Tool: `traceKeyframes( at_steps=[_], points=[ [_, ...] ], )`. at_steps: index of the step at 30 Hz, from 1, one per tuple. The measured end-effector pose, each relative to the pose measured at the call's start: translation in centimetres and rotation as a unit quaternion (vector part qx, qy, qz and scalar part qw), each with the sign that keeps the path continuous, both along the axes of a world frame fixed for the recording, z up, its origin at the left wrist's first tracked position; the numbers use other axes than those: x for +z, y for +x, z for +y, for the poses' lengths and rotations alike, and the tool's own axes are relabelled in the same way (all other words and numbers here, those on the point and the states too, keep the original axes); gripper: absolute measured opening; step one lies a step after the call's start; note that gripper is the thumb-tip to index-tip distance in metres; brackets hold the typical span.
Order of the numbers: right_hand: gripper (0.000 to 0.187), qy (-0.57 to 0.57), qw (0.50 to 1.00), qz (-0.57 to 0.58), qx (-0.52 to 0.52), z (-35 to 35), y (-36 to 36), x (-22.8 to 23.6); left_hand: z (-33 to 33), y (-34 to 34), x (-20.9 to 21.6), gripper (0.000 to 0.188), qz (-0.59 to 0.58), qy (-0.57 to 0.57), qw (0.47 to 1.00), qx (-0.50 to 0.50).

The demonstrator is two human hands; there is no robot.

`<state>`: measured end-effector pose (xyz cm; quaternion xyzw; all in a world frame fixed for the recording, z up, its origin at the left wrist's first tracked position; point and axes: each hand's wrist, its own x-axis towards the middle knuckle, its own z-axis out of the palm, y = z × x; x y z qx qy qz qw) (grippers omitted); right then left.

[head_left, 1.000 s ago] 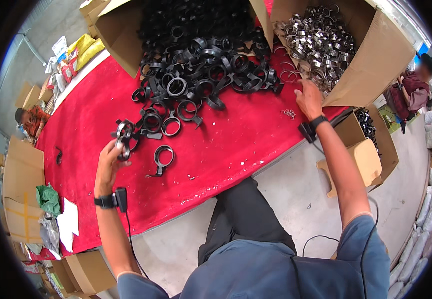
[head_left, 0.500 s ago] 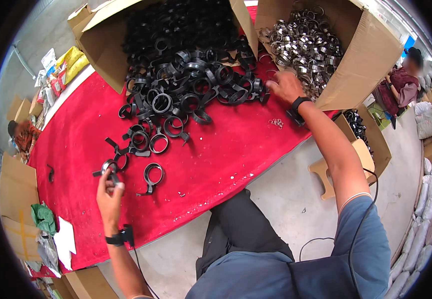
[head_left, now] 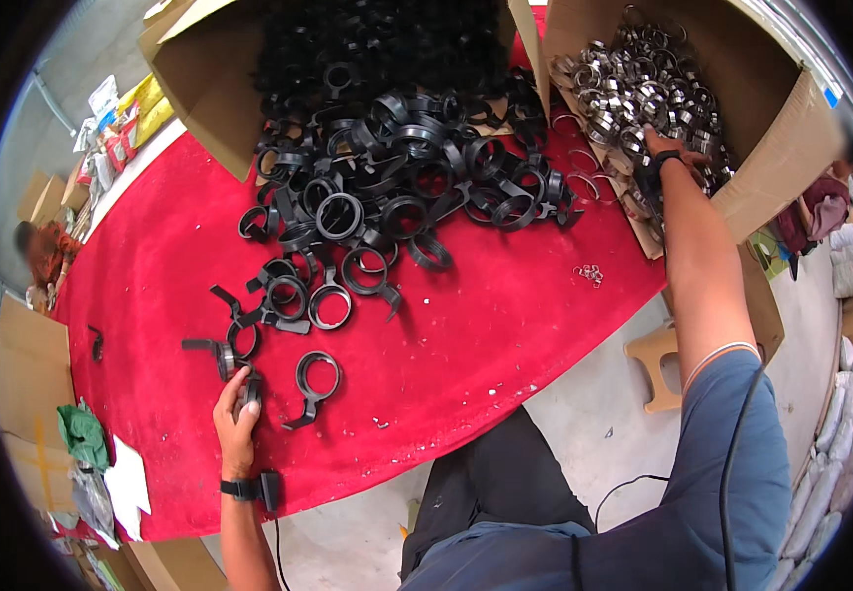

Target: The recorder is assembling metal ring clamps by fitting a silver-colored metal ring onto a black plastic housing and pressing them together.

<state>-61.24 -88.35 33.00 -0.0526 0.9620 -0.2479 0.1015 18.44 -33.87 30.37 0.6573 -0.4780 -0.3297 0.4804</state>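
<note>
My left hand (head_left: 236,422) is closed on a black plastic ring (head_left: 227,361) with a flat tab that points left, just above the red cloth. Part of this ring is hidden by the fingers. To its right lies another black ring with a tab (head_left: 319,375). Inside the cardboard box at the far right, my right hand (head_left: 675,148) reaches among shiny metal bands (head_left: 633,89). Its fingers look spread, and I see nothing held in them. A large heap of black plastic rings (head_left: 397,138) spills from a second box onto the cloth.
The red-covered table (head_left: 486,325) carries a few loose metal bands (head_left: 594,182) and a small cluster of tiny metal bits (head_left: 590,275). A tan stool (head_left: 651,369) stands beyond the table edge. Other people are at the far left and right. A cable (head_left: 732,473) runs along my right arm.
My right hand has moved from the table by the box mouth into the metal bands. The left hand, still holding the black ring, has come slightly nearer and right in the picture. The view has shifted.
</note>
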Motion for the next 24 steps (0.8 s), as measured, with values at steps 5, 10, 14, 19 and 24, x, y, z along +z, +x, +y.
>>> traceKeyframes(
  at_steps=[5, 10, 14, 19, 24],
  points=[
    [0.098, 0.024, 0.944, 0.127, 0.302, 5.2, 10.4, 4.2, 2.2, 0.2, -0.4, 0.078, -0.048, -0.03, 0.998, 0.032],
    [0.073, 0.043, 0.86, 0.222, 0.458, 8.1, 13.4, 4.8, 1.5, 0.3, -1.1, 0.075, -0.03, -0.053, 0.998, 0.022],
    [0.077, 0.079, 0.745, 0.17, 0.641, 11.5, 19.3, 7.0, 2.4, 0.7, -1.5, 0.072, -0.038, -0.06, 0.997, 0.03],
    [0.058, -0.016, 0.753, 0.13, 0.645, 12.9, 18.9, 6.9, 1.0, 0.6, -2.0, 0.06, -0.006, -0.083, 0.997, 0.003],
    [0.039, -0.189, 0.684, 0.231, 0.666, 17.3, 21.6, 9.3, 2.3, 0.6, -1.4, 0.057, 0.025, -0.078, 0.996, 0.02]
  ],
)
